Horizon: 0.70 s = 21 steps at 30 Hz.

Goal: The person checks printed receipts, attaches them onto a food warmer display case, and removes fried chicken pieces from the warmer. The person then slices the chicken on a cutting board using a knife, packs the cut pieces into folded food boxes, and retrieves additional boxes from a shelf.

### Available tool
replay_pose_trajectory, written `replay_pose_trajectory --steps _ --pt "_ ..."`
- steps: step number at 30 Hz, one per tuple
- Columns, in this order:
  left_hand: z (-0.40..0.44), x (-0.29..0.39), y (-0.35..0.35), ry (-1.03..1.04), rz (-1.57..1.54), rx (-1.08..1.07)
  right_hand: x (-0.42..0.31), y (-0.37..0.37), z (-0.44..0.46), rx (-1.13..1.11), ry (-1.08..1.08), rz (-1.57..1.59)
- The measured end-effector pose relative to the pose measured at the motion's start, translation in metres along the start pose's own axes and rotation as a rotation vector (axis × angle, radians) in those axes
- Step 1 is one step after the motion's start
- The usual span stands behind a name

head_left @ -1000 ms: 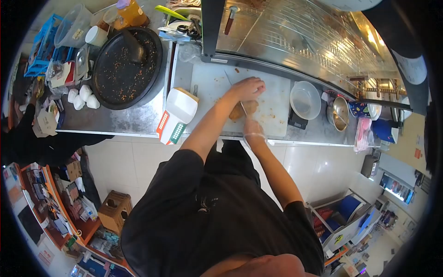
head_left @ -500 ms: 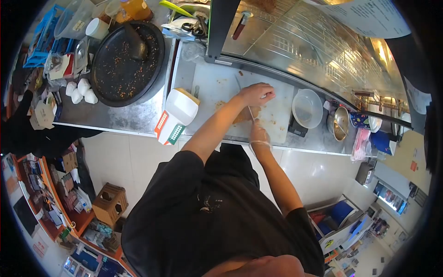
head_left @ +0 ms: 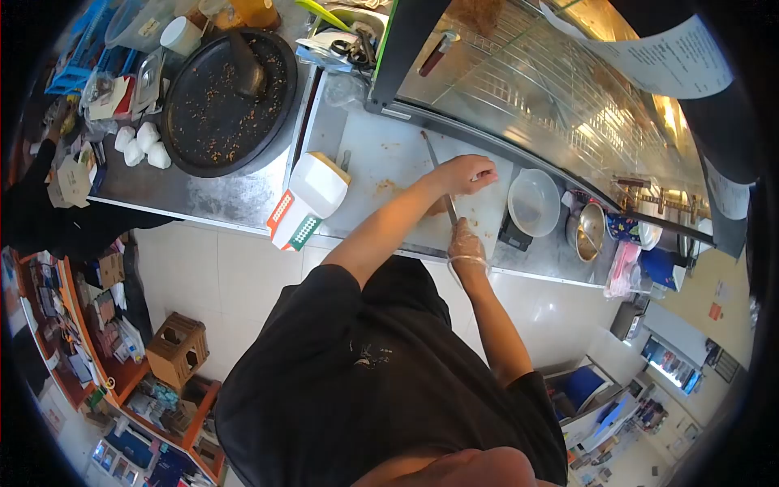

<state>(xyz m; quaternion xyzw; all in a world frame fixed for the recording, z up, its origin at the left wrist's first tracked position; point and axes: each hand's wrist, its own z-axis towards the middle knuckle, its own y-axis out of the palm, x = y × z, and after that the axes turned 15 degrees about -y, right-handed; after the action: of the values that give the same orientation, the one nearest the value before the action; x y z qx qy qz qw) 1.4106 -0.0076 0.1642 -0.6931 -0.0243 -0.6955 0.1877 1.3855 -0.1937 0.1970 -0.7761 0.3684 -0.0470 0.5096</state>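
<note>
My right hand (head_left: 467, 246), in a clear glove, is closed round the handle of a long knife (head_left: 432, 150). The blade points away over a white cutting board (head_left: 381, 154) and passes beneath my left wrist. Above the board, my left hand (head_left: 469, 174) has its fingers curled; what lies under them is hidden. A brown piece of food (head_left: 439, 208) shows partly below my left forearm, beside the blade. Brown crumbs (head_left: 385, 187) are scattered on the board. Left of it stands an open paper box (head_left: 320, 188) with red and green flaps.
A wire-rack display cabinet (head_left: 560, 89) borders the board's far side. To the right are a clear plastic bowl (head_left: 534, 203) on a black scale (head_left: 514, 236) and a metal bowl (head_left: 590, 233). At left lies a large black round pan (head_left: 219, 138). A person's dark sleeve (head_left: 36, 174) shows far left.
Both hands have shifted right along the board. The knife has moved right too, and more of its blade shows. The view has shifted slightly.
</note>
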Motion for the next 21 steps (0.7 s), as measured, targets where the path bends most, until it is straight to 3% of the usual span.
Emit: replay_pose_trajectory --steps 5,9,16,17,21 --pt "0.014 -0.029 0.001 -0.131 0.148 -0.004 0.003 0.032 0.035 0.030 0.051 -0.057" --pt "0.008 -0.031 -0.004 -0.123 0.183 -0.003 0.023 0.027 0.031 0.041 -0.106 -0.078" --pt "-0.021 0.021 -0.039 0.004 0.045 0.007 -0.038 -0.013 -0.007 -0.031 -0.048 0.057" --pt "-0.030 0.031 -0.049 -0.077 0.085 -0.008 -0.046 -0.010 -0.010 -0.028 -0.043 0.086" --pt "-0.043 0.000 -0.049 -0.085 0.019 0.040 -0.056 0.016 -0.006 -0.052 -0.018 0.112"
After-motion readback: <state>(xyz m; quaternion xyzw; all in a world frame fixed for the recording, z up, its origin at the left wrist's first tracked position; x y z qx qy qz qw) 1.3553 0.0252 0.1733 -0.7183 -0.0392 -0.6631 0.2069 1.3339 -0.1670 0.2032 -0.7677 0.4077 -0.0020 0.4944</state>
